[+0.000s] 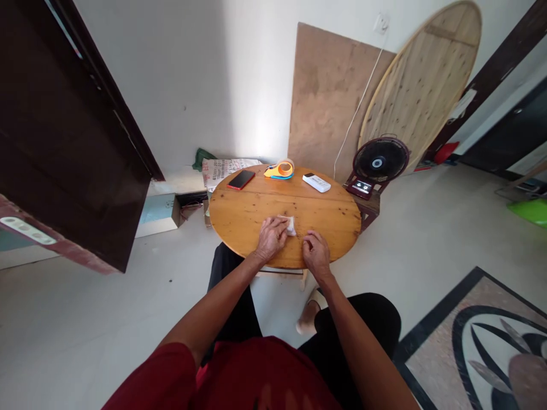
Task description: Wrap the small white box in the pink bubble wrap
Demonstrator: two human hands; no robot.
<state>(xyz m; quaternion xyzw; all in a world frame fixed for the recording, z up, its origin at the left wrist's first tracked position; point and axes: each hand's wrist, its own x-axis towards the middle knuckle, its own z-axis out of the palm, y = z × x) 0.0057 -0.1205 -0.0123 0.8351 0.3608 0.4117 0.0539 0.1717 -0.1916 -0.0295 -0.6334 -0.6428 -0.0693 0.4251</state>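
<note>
L hand (272, 238) on sm. wht item (291, 227), R hand (317, 251) nearby.

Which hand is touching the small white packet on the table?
The left hand: it reaches onto the white packet. The right hand is curled, a gap apart, to the packet's right.

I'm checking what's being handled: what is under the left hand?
A small white item shows partly beneath the left hand, on the wooden table. What the hand covers cannot be seen.
</note>
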